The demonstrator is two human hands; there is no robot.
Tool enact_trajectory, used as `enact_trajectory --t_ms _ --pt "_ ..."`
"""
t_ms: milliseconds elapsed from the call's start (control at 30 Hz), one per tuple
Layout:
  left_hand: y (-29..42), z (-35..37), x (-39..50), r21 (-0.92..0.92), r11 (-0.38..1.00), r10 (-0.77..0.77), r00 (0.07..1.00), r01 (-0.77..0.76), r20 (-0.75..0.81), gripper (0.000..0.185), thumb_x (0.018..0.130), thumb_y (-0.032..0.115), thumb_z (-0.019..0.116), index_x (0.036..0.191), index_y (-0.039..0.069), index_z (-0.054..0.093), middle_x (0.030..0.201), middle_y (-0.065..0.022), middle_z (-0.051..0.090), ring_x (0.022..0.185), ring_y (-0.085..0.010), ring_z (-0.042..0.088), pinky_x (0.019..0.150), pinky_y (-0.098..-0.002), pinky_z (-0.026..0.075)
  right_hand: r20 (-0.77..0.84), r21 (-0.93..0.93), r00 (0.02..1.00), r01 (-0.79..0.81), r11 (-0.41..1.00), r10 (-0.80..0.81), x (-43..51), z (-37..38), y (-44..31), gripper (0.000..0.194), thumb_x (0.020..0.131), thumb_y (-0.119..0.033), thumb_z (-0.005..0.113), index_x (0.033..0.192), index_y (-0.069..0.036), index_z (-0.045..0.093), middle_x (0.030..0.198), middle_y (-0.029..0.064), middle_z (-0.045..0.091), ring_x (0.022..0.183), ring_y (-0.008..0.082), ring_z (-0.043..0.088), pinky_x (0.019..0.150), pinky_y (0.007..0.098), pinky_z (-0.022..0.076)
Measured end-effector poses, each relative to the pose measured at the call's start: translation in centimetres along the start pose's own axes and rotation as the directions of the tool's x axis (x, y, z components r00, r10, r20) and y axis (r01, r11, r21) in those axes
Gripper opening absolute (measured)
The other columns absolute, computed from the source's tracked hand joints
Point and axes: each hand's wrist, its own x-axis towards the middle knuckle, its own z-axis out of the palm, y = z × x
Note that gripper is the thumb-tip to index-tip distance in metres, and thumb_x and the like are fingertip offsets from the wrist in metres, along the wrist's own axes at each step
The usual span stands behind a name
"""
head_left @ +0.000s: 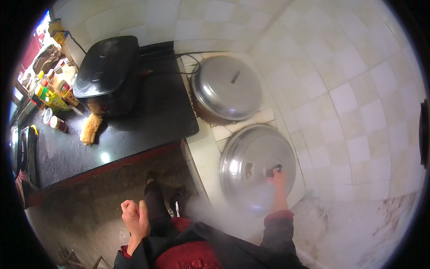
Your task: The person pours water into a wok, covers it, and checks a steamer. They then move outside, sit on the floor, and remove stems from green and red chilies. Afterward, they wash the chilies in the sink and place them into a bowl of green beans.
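Observation:
My right hand [278, 179] grips the dark knob [276, 168] on a large domed metal lid [248, 148]. The lid covers the nearer of two round cooking places on a tiled stove. White steam [221, 208] pours out around its near side, so the rim there is blurred and what lies beneath is hidden. Over the floor, in front of my body, my left hand [135, 215] is held up with its fingers curled and its thumb straight. Nothing shows in it.
Farther along the tiled stove top [201, 141] sits a second metal lid [228, 87]. On the black counter [158, 111] stand a black rice cooker [107, 67], a yellowish sponge-like piece [90, 129] and several bottles [50, 90]. A tiled wall [342, 111] closes off the right.

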Motion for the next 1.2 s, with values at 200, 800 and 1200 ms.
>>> enact_trajectory --t_ms 200,800,1200 --pt "-0.6 -0.3 0.3 -0.018 1.0 0.005 1.0 -0.006 -0.026 0.033 0.082 0.005 0.066 0.061 0.001 0.04 0.062 -0.0108 0.041 0.073 -0.0259 0.046 0.064 -0.0358 0.04 0.172 -0.391 0.951 0.305 0.868 -0.257 3.8 -1.0 4.2 0.04 0.067 -0.023 0.078 0.095 0.0 0.06 0.081 0.0179 0.064 0.073 0.0363 0.066 0.066 0.0478 0.0539" --pt "-4.2 -5.5 4.5 -0.013 0.991 0.13 0.991 -0.13 0.015 0.034 0.086 0.017 0.065 0.059 0.005 0.048 0.056 -0.0096 0.046 0.064 -0.0291 0.051 0.073 -0.0391 0.042 0.124 0.273 0.96 0.21 0.939 -0.25 -6.9 6.8 -0.7 0.011 0.092 -0.015 0.05 0.087 -0.006 0.051 0.061 0.003 0.047 0.044 0.0146 0.044 0.035 0.0299 0.0381" --pt "-20.5 -24.4 18.9 -0.042 0.999 0.007 0.955 -0.021 -0.297 0.03 0.09 0.016 0.059 0.062 0.005 0.056 0.059 -0.0082 0.057 0.064 -0.0271 0.055 0.073 -0.0385 0.042 0.769 0.189 0.071 0.924 0.332 -0.636 -44.9 38.9 -12.4 0.014 0.089 -0.001 0.053 0.101 -0.003 0.06 0.084 0.0112 0.066 0.06 0.0162 0.064 0.057 0.0297 0.0531"
